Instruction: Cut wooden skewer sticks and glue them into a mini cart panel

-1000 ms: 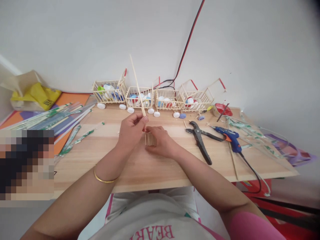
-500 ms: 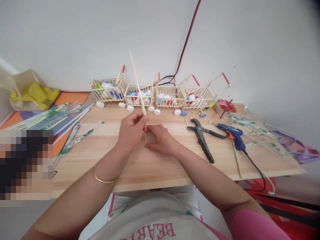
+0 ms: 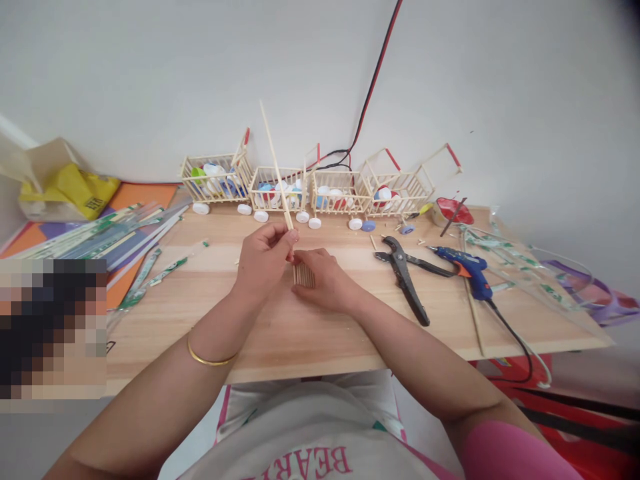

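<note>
My left hand (image 3: pixel 263 261) pinches the lower end of a long thin wooden stick (image 3: pixel 275 167) that stands up and leans to the left. Right beside it, my right hand (image 3: pixel 324 277) lies over a small flat panel of short wooden sticks (image 3: pixel 303 275) on the wooden board (image 3: pixel 280 327), its fingers curled over the panel's top edge. The stick's lower end meets the panel between my two hands.
Several small stick-built carts (image 3: pixel 327 193) holding bottle caps line the board's back edge. Black pliers (image 3: pixel 406 280) and a blue glue gun (image 3: pixel 467 270) with its cord lie to the right. Wrapped sticks (image 3: pixel 100 233) lie at left, with a yellow bag (image 3: pixel 75 187) behind them.
Both hands hold nearly the same pose. The panel under my right hand has shifted slightly, and the view has tilted a little.
</note>
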